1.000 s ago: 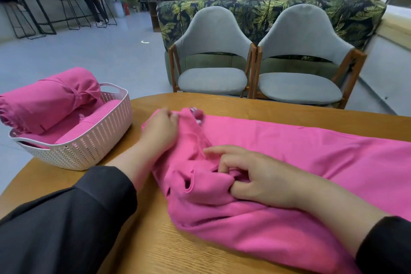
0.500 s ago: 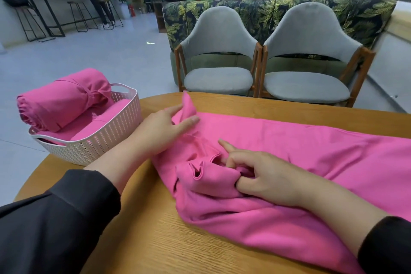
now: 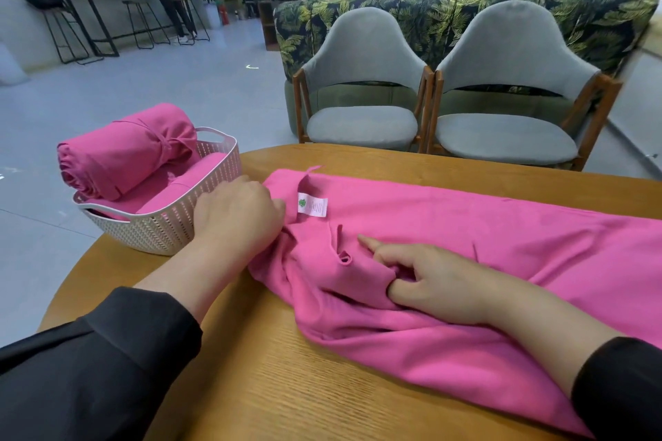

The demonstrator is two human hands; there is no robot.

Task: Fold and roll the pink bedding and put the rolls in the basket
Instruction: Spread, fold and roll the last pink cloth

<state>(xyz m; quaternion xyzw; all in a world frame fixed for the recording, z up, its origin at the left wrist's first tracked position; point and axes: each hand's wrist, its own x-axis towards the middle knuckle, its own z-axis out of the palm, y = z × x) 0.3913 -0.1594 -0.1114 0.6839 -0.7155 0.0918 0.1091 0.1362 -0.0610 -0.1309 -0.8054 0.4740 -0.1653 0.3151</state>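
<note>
Your left hand (image 3: 238, 217) grips the bunched end of the pink bedding (image 3: 465, 261) beside the basket (image 3: 172, 229). Your right hand (image 3: 430, 285) pinches a fold, index finger extended. The bedding stretches toward the table's (image 3: 322, 397) right edge. A finished roll (image 3: 125, 150) sits in the basket at the left edge.

two hands (image 3: 236, 215) (image 3: 435, 283), two chairs (image 3: 361, 82) (image 3: 512, 89), one basket (image 3: 168, 229)

Hot-pink bedding (image 3: 483, 261) crosses a honey-brown wood-grain table (image 3: 286, 387); its label (image 3: 312, 206) is white (green mark at one end). At left, a cream perforated basket (image 3: 172, 229) holds pink rolls (image 3: 121, 150). Black sleeves (image 3: 89, 369) fill the lower corners.
</note>
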